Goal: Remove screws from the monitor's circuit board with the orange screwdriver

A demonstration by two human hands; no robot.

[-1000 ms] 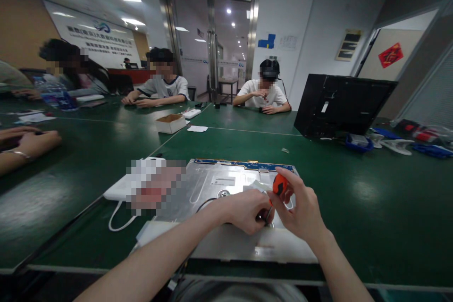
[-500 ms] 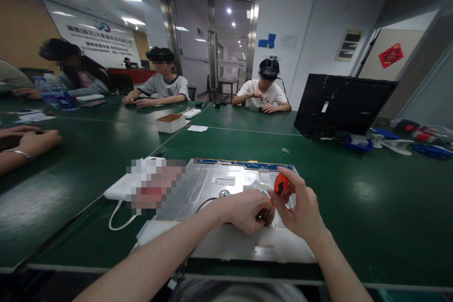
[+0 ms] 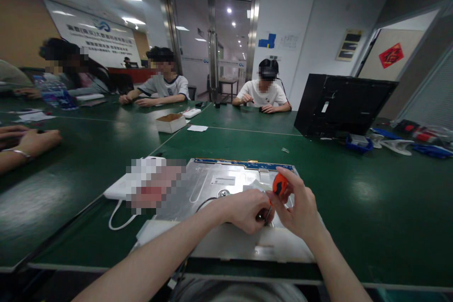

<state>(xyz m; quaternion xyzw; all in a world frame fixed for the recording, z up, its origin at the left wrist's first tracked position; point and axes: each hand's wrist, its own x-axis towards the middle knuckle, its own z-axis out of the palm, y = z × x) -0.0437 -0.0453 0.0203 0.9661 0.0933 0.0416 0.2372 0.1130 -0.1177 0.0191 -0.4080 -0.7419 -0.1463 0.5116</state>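
In my right hand is a screwdriver with an orange and black handle, its fingers closed around the handle's top and side. The metal shaft slants down toward the near part of a flat silver display panel. My left hand is closed beside the shaft, over the panel, with curled fingers; what they pinch is hidden. A blue circuit board runs along the panel's far edge. Near my left wrist, a round metal piece and a dark cable show on the panel.
A white device with a white cable lies left of the panel. Farther off are an open box and a paper slip. A black monitor stands at right, near a blue tray. Several people sit around the green table.
The screwdriver handle has tipped very slightly to the left in my right hand. My left hand stays in place. Across the table, a person's raised hand has lowered and moved left.
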